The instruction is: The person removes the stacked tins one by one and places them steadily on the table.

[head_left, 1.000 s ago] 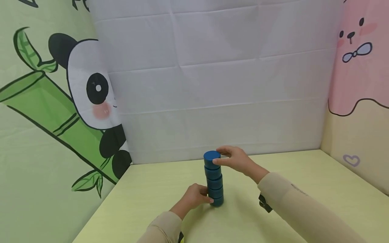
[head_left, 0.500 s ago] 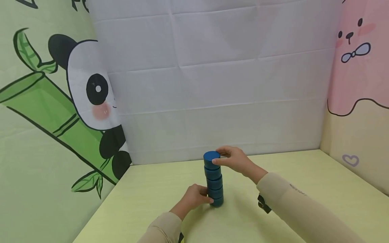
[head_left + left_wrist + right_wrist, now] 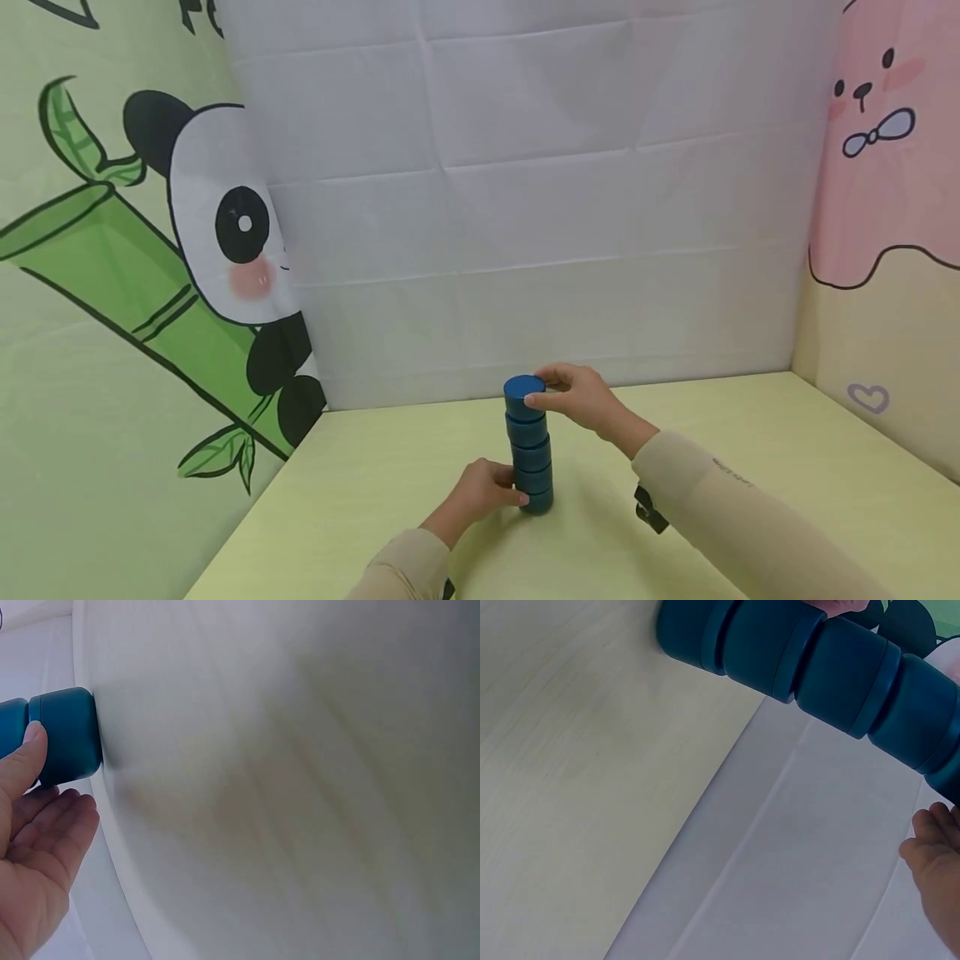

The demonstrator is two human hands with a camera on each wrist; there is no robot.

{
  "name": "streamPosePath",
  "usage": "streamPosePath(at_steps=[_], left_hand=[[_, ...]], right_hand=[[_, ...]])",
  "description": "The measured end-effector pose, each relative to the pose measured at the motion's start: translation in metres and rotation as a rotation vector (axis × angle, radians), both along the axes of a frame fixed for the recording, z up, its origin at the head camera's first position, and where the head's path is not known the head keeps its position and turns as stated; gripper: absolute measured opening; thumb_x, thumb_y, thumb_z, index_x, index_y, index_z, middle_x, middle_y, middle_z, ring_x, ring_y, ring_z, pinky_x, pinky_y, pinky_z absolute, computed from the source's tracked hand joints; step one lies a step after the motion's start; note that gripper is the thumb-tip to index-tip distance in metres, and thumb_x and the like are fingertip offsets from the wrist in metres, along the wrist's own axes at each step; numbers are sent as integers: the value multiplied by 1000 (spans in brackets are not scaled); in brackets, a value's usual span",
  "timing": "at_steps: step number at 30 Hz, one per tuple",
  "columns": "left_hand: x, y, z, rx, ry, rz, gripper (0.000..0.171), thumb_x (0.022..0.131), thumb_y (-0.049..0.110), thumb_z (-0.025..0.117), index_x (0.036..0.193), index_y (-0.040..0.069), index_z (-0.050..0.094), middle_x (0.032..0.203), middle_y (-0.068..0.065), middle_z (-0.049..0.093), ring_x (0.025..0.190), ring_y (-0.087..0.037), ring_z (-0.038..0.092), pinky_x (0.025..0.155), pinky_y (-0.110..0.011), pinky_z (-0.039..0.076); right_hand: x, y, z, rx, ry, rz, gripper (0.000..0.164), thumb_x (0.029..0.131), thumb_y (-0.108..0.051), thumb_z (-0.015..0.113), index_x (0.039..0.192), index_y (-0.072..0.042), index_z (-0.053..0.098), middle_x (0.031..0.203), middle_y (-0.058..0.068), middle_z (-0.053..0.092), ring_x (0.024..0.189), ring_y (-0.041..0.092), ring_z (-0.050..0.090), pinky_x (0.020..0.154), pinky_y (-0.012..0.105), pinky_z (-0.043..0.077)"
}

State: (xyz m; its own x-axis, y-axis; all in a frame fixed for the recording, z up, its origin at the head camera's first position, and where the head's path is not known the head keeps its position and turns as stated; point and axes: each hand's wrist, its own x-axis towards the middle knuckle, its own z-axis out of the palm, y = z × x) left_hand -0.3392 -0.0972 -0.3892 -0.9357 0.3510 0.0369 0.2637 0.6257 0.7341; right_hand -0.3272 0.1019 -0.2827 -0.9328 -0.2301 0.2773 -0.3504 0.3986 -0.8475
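Observation:
Several dark blue, round lidded jars (image 3: 531, 457) stand in one slightly uneven column on the table (image 3: 390, 467). My left hand (image 3: 480, 492) holds the bottom jar (image 3: 538, 503) from the left. Its thumb lies against the jar wall in the left wrist view, beside the bottom jar (image 3: 69, 739). At the top, my right hand (image 3: 588, 402) grips the uppermost jar (image 3: 522, 400) from the right, thumb in front and fingers behind. The right wrist view shows the column side-on, with lid seams on the jars (image 3: 844, 671); the top one is cut off by the frame edge.
A white cloth (image 3: 525, 208) hangs behind the table. To the left is a green sheet with a panda print (image 3: 225, 217), and to the right a pink and cream sheet (image 3: 885, 200). A black strap (image 3: 651, 510) shows under the right sleeve.

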Motion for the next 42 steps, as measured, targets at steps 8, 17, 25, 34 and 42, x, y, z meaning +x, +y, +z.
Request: streamPosePath(at_steps=[8, 17, 25, 34, 42], left_hand=[[1, 1, -2, -6, -18, 0, 40, 75, 17, 77, 110, 1, 67, 103, -15, 69, 98, -31, 64, 85, -49, 50], [1, 1, 1, -8, 8, -9, 40, 75, 16, 77, 110, 0, 67, 103, -16, 69, 99, -32, 64, 85, -49, 50], [0, 0, 0, -18, -11, 5, 42, 75, 16, 77, 112, -1, 66, 105, -16, 68, 100, -32, 63, 85, -48, 50], [0, 0, -1, -26, -9, 15, 42, 75, 16, 77, 112, -1, 65, 105, -16, 68, 99, -32, 63, 85, -48, 50], [-1, 0, -2, -22, 4, 10, 42, 75, 16, 77, 111, -1, 66, 105, -17, 67, 99, -32, 63, 85, -47, 50]], right_hand=[[-3, 5, 0, -59, 30, -25, 50, 82, -31, 70, 122, -3, 57, 120, 14, 61, 112, 30, 56, 91, 50, 46], [-2, 20, 7, -98, 37, -81, 50, 84, -28, 69, 124, -3, 55, 115, 14, 63, 108, 29, 57, 91, 48, 45], [-2, 33, 0, -109, 43, -107, 49, 84, -28, 69, 124, -2, 55, 115, 16, 62, 107, 28, 57, 92, 48, 45], [0, 43, -25, -95, 14, -139, 49, 81, -31, 72, 118, -3, 57, 109, 12, 64, 102, 25, 59, 88, 44, 47], [1, 45, -42, -41, -41, -183, 53, 80, -32, 72, 119, 0, 55, 108, 12, 62, 98, 23, 58, 84, 41, 49]])
